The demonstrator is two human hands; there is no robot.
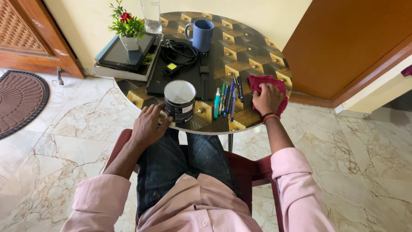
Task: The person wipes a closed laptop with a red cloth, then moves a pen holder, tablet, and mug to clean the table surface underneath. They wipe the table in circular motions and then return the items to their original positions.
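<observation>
Two hands were at work: the left hand [148, 124] gripped the black cylindrical mug [180, 101] at the round patterned table's [253, 47] near edge, the right hand [268, 98] pressed flat on the red cloth [266, 81], pens [227, 96] still loose between them.

Left hand [148, 124] grips mug [180, 100] (black); right hand [267, 99] presses cloth [268, 86].

1. The person wears a pale pink shirt [201, 206] with long sleeves and small buttons down the front.
2. Both sleeves are rolled up near the elbows, so the forearms are bare.
3. The trousers are dark blue jeans [180, 165] with visible seams and some faded areas.
4. On the wrist of the right hand [267, 99] there are thin bands [270, 116], one dark and one orange.
5. The left hand [148, 125] has no ring or band that can be seen.
</observation>
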